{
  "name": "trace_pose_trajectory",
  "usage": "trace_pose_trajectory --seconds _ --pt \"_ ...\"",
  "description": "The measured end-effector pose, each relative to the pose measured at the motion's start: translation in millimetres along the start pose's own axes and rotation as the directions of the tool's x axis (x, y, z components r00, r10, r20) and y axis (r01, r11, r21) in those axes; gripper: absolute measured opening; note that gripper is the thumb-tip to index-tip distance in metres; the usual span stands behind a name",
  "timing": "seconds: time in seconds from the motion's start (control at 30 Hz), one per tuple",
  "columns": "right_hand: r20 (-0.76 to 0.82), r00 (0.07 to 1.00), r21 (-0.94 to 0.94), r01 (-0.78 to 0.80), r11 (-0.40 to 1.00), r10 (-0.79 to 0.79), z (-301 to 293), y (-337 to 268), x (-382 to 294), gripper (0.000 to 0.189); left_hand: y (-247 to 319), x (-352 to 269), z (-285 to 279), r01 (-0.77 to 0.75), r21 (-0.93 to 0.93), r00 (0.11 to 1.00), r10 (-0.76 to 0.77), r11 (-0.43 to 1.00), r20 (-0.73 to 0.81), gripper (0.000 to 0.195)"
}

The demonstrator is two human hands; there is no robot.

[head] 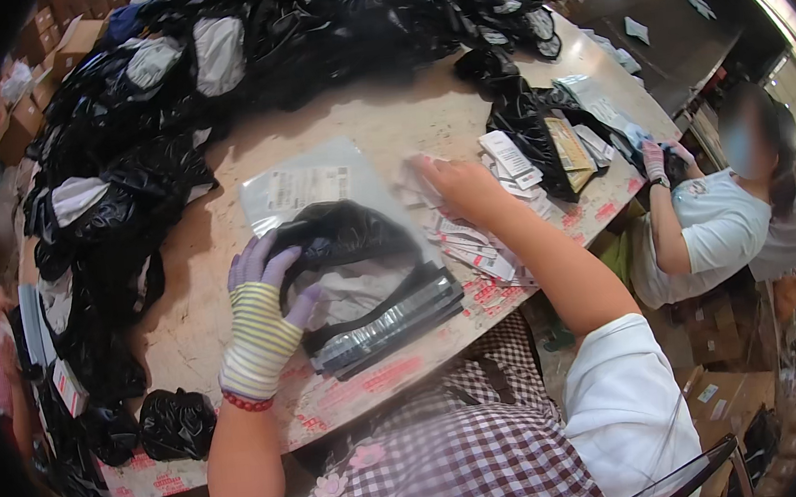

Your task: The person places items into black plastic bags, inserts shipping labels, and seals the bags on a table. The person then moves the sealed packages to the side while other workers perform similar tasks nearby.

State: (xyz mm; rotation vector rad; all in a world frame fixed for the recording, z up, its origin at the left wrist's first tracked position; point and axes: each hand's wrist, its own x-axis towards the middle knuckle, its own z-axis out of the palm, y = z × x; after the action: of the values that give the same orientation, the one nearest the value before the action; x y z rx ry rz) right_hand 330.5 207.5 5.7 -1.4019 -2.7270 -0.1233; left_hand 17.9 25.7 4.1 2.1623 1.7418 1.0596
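My left hand (257, 319) wears a striped glove with purple fingers. Its thumb and fingers curve around the left edge of a folded black garment (357, 231) with a pale lining. Under and around the garment lie clear plastic bags (384, 329), their dark lower edges stacked towards me. A printed label (309, 187) shows at the far end of the top bag. My bare right hand (460, 188) reaches over a pile of printed paper tags (473, 241). Blurred pale tags lie at its fingertips; whether they are gripped is unclear.
Black garments (293, 50) are heaped along the far and left sides of the wooden table (180, 298). A black bundle (177, 421) sits at the near left corner. On the right, a co-worker (711, 218) handles material beside more tags and a yellow packet (570, 153).
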Motion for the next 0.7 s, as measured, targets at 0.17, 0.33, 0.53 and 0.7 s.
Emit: trace_pose_trajectory --seconds 0.17,0.33,0.53,0.7 --pt "-0.607 0.786 -0.046 0.111 0.993 -0.116 -49 44 -7 0.031 -15 -6 4 0.024 -0.023 1.000 -0.025 0.999 -0.006 0.049" --pt "-0.614 0.786 -0.256 -0.285 0.924 0.072 -72 172 -93 0.027 -20 -1 9 0.013 -0.036 0.999 -0.011 0.999 0.038 0.050" --pt "-0.351 0.931 -0.211 -0.183 0.960 0.100 12 229 -144 0.026 -20 -4 16 0.020 -0.038 0.993 -0.016 0.999 0.119 0.054" --pt "-0.322 0.945 -0.277 -0.151 0.949 0.057 1 234 -140 0.018 -16 -4 11 0.084 -0.101 0.987 -0.068 0.991 0.146 0.055"
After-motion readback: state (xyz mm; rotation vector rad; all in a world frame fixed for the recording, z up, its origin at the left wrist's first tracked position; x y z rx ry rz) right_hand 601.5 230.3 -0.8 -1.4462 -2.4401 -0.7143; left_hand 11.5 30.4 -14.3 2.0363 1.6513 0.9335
